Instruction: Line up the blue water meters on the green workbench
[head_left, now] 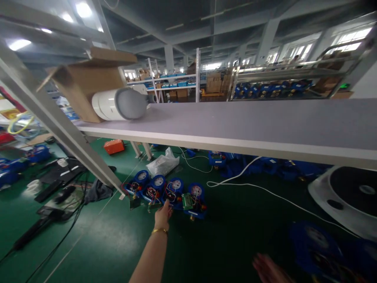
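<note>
A row of several blue water meters [159, 184] with round dials and loose wiring lies on the green work surface [112, 239]. My left hand [163, 215], with a gold bracelet at the wrist, reaches forward, and its fingertips are at the third meter [176, 188], beside a small green circuit board [186, 201]. Whether the fingers grip anything is hidden by the back of the hand. My right hand [269, 269] is blurred at the bottom edge with its fingers spread and nothing in it. It is next to a blurred blue meter [316, 245].
A long grey shelf [250, 122] spans above the surface, carrying a white cylinder [118, 104] and a cardboard box [85, 82]. A white cable [265, 189], a plastic bag [163, 163], an orange box [114, 146], black tools [59, 184] and a white round device [350, 196] lie about.
</note>
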{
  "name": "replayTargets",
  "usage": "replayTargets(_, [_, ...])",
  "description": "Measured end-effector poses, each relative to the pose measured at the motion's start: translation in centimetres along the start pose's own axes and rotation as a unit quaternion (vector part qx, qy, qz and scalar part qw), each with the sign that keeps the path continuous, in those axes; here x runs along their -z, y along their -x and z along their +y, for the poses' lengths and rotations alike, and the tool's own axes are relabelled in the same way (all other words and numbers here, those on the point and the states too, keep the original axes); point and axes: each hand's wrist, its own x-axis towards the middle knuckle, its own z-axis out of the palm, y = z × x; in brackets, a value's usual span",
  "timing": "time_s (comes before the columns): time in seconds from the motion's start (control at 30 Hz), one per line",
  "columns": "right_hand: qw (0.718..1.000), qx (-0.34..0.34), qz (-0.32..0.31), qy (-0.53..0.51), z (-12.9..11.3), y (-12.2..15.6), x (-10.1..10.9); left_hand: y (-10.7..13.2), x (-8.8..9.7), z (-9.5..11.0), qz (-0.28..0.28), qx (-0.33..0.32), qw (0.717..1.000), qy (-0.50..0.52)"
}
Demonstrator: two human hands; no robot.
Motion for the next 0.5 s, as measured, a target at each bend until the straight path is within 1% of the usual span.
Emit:
replayTargets(0.03, [0.999,-0.029,-0.025,-0.014,-0.4,0.0,-2.1,-0.2,-0.2,0.0,0.004,0.011,1.000,0.002])
replayTargets(0.07, [0.994,-0.061,-0.080,-0.036,-0.7,-0.2,-4.5,-0.3,-0.3,0.0,0.009,0.020,1.000,0.004])
replayTargets(0.1, [0.993,-0.054,-0.097,-0.045,-0.9,-0.5,-7.2,-0.4,-0.4,0.1,0.015,0.029,0.999,0.006])
replayTargets(0.17, [0.990,-0.042,-0.118,-0.059,-0.9,-1.5,-12.2,-0.5,-0.6,0.5,0.023,0.046,0.999,0.013])
replayTargets(0.2, [0.989,-0.039,-0.125,-0.066,-0.8,-2.1,-14.4,-0.5,-0.7,0.7,0.024,0.054,0.998,0.018])
replayTargets(0.23, [0.989,-0.035,-0.127,-0.072,-0.6,-2.6,-16.1,-0.5,-0.8,0.9,0.022,0.060,0.998,0.023])
replayTargets(0.27, [0.988,-0.031,-0.126,-0.078,-0.3,-3.2,-17.3,-0.6,-0.8,1.1,0.019,0.065,0.997,0.029])
replayTargets(0.3, [0.988,-0.027,-0.123,-0.084,0.1,-3.6,-18.0,-0.6,-0.8,1.2,0.014,0.068,0.997,0.036])
replayTargets(0.37, [0.988,-0.023,-0.114,-0.098,0.8,-4.1,-18.3,-0.7,-0.5,1.2,0.002,0.069,0.997,0.046])
replayTargets(0.43, [0.988,-0.021,-0.103,-0.115,1.6,-4.0,-17.3,-0.5,0.1,0.7,-0.010,0.068,0.996,0.052])
replayTargets(0.5, [0.987,-0.017,-0.089,-0.133,2.4,-3.5,-15.4,0.0,1.0,0.0,-0.023,0.073,0.996,0.052])
